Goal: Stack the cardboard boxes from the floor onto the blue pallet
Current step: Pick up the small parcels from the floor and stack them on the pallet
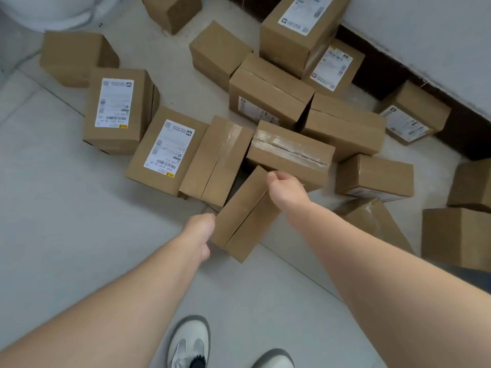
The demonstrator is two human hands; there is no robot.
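two bare forearms enter from the bottom corners of the frame and converge on one plain cardboard box, the held box (244, 213), at frame centre. the left hand (202, 232) sits at the lower left edge of this box, wrist straight. its fingers curl round the edge and pass out of sight; it grips the held box. the right hand (285, 187) sits at the upper right corner of the same box. its thumb lies over the top corner and the other fingers wrap the far side; it also grips the held box. both arms are extended nearly straight, the right reaching further up the frame than the left.

the held box is tilted, its long axis running from lower centre toward upper centre, with a flap seam facing the camera. it appears raised clear of the floor (79, 208), but its underside is hidden, so contact cannot be confirmed.

the remaining boxes lie scattered over the pale tiles across the upper half of the frame. just above the held box lies a taped box (289, 152), tape strip uppermost. left of it a plain box (220, 158) touches a labelled box (164, 152) at centre left. a second labelled box (117, 110) stands at upper left. a tall labelled box (297, 27) stands at upper centre right, near the dark skirting (372, 73) of the white wall (425, 35). a grey and white shoe (190, 341) shows at the bottom edge.
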